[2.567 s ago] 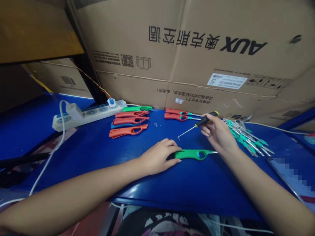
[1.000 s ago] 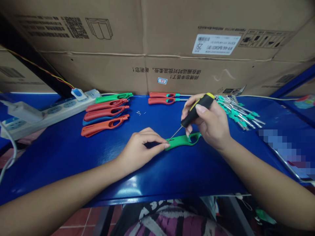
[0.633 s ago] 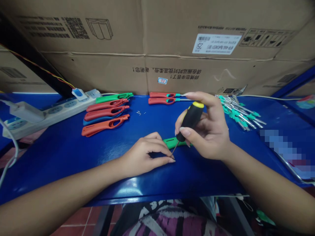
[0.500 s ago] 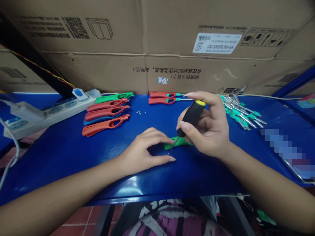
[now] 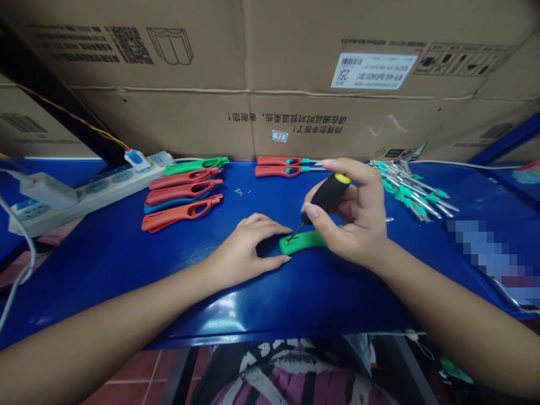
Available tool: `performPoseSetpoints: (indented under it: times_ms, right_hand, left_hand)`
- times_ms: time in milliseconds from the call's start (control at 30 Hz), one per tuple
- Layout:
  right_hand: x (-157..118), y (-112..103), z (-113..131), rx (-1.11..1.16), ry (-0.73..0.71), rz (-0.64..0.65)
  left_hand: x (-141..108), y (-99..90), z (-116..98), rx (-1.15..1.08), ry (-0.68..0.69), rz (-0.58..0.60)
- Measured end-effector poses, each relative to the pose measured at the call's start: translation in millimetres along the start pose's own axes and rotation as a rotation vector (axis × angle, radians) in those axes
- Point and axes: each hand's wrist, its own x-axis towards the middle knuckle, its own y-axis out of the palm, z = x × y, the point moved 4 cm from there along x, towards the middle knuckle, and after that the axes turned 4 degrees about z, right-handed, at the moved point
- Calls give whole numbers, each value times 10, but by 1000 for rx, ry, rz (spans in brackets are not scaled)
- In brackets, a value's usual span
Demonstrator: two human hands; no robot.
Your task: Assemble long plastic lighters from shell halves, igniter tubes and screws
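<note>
A green utility lighter [image 5: 307, 240] lies on the blue table, its right part hidden behind my right hand [image 5: 354, 216]. That hand is closed around a black screwdriver [image 5: 325, 198] with a yellow ring at its butt end. The driver slants down to the left, with its tip at the lighter's left end, where a tiny silvery piece, too small to make out, shows. My left hand [image 5: 247, 250] frames this same end, index fingertip at the far edge and thumb tip at the near edge. A short metal rod end pokes out to the right of my right hand.
Red, blue and green lighter bodies [image 5: 183, 212] lie at the left beside a white power strip [image 5: 99, 188]. Two red lighters [image 5: 276, 170] with metal rods lie at the back. Several metal rods with teal parts [image 5: 411, 191] are piled right. A cardboard box [image 5: 202, 124] stands behind.
The screwdriver tip has moved from the lighter's near edge onto its left end. My left thumb has come in against the lighter, narrowing the gap to the index finger.
</note>
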Motion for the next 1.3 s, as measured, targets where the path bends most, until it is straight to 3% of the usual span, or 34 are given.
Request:
performPoseSetpoints:
  times_ms: [467, 733, 967, 1300]
  right_hand:
    - [-32, 30, -9, -39, -33, 27]
    - [-47, 23, -38, -78, -219, 95]
    - [-64, 20, -35, -96, -225, 110]
    - [-36, 9, -6, -91, -153, 19]
  left_hand:
    - [-11, 17, 9, 12, -5, 31]
    - [-10, 20, 4, 14, 19, 34]
    - [-4, 19, 3, 17, 27, 32]
    - [-16, 19, -1, 10, 32, 38]
